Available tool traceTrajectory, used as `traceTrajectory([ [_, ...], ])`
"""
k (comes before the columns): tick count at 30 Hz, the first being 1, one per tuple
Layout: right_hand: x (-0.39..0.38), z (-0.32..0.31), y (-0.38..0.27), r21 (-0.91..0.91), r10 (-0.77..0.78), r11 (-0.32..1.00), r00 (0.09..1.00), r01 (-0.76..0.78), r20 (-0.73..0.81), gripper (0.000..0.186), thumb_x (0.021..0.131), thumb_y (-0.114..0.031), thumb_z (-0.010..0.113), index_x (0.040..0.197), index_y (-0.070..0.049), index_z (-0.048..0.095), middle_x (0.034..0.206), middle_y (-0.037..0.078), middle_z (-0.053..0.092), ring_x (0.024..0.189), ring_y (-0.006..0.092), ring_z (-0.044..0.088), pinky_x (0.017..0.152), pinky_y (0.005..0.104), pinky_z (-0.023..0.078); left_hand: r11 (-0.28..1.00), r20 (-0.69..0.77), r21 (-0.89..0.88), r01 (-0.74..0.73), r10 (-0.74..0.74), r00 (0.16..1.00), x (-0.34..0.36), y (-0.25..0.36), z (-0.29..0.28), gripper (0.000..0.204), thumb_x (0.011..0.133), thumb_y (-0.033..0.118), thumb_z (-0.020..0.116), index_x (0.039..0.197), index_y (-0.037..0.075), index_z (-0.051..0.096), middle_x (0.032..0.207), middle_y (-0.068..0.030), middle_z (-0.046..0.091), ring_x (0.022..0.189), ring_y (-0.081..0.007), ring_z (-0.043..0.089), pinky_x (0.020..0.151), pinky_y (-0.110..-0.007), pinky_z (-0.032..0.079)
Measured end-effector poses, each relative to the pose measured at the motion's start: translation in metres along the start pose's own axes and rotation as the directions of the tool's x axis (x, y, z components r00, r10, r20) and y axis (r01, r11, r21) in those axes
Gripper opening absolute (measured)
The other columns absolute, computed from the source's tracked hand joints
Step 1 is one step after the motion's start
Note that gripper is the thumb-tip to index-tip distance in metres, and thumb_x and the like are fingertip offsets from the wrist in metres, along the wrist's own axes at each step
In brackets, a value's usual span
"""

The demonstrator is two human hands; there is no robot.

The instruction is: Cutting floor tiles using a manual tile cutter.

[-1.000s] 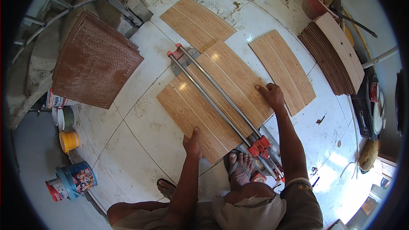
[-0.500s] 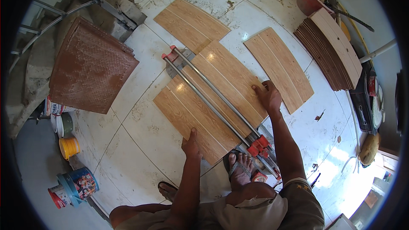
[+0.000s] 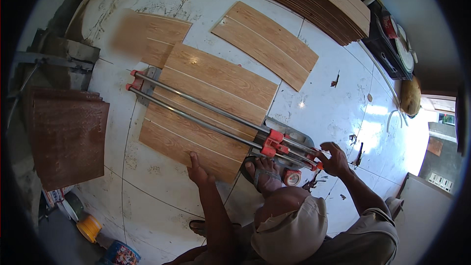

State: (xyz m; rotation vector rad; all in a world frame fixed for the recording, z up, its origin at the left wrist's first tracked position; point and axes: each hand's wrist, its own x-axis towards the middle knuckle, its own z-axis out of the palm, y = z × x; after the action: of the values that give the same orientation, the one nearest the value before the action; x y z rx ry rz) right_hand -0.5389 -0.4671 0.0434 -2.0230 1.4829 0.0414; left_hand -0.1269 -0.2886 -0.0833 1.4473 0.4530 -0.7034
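A manual tile cutter (image 3: 273, 142), with two steel rails and red fittings, lies diagonally over a wood-patterned tile (image 3: 216, 78). At that tile's lower-left edge my left hand (image 3: 198, 169) grips, thumb on top and the other fingers partly hidden. Beside the red end fitting of the cutter, my right hand (image 3: 333, 159) has its fingers curved and apart, at or very close to the fitting. My sandaled foot (image 3: 265, 176) is beside the cutter, near a round tape measure (image 3: 292, 177).
Loose planks (image 3: 265, 44) lie beyond the cutter, one partly behind a blur. A plank stack (image 3: 319, 7), black case (image 3: 382, 54) and pipes are at right. Brown tiles (image 3: 68, 142), buckets (image 3: 88, 225) and concrete steps (image 3: 64, 49) line the left.
My right hand has left the tile's right edge and moved down to the cutter's end. The view has turned, shifting the scene. My left hand still grips the tile.
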Motion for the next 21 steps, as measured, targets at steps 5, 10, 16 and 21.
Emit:
traceTrajectory([
  [5,-0.051,-0.011,0.028,0.006,0.308,0.944,0.891,-0.329,0.332,0.05,0.098,-0.051,0.059,0.102,-0.003,0.069,0.079,0.015,0.068,0.072,0.0288,0.068,0.067,0.0407,0.051,0.998,-0.014,-0.029,0.055,-0.055,0.998,-0.014,0.008,0.014,0.064,0.098,0.032,0.067,0.149,0.001,0.042,0.141,-0.01,0.054,0.13,-0.0206,0.05,0.112,-0.039,0.038],
  [10,-0.046,-0.004,0.015,0.068,0.166,0.979,0.947,-0.192,0.275,0.045,0.101,-0.045,0.055,0.094,-0.004,0.071,0.071,0.017,0.065,0.065,0.0323,0.066,0.06,0.0424,0.048,0.999,-0.07,-0.026,0.033,-0.035,0.997,-0.017,0.016,0.015,0.062,0.094,0.032,0.072,0.142,0.0,0.05,0.136,-0.0103,0.059,0.123,-0.0227,0.056,0.108,-0.04,0.043],
  [16,-0.031,-0.001,-0.021,0.037,0.005,0.999,0.964,-0.015,0.266,0.04,0.106,-0.038,0.048,0.091,-0.004,0.065,0.066,0.015,0.06,0.061,0.0327,0.063,0.057,0.0422,0.047,0.994,-0.074,-0.107,-0.027,0.019,0.997,-0.011,0.008,0.015,0.056,0.091,0.023,0.077,0.136,-0.001,0.054,0.127,-0.0078,0.063,0.116,-0.019,0.059,0.105,-0.034,0.044],
  [21,-0.019,-0.001,-0.04,-0.035,0.037,0.999,0.935,-0.026,0.353,0.037,0.105,-0.035,0.048,0.122,-0.008,0.067,0.081,0.013,0.073,0.081,0.0349,0.073,0.069,0.0429,0.055,0.99,-0.031,-0.137,-0.042,0.038,0.999,-0.004,0.002,0.003,0.067,0.092,0.022,0.076,0.145,-0.002,0.044,0.136,-0.0104,0.057,0.125,-0.0207,0.055,0.111,-0.034,0.043],
])
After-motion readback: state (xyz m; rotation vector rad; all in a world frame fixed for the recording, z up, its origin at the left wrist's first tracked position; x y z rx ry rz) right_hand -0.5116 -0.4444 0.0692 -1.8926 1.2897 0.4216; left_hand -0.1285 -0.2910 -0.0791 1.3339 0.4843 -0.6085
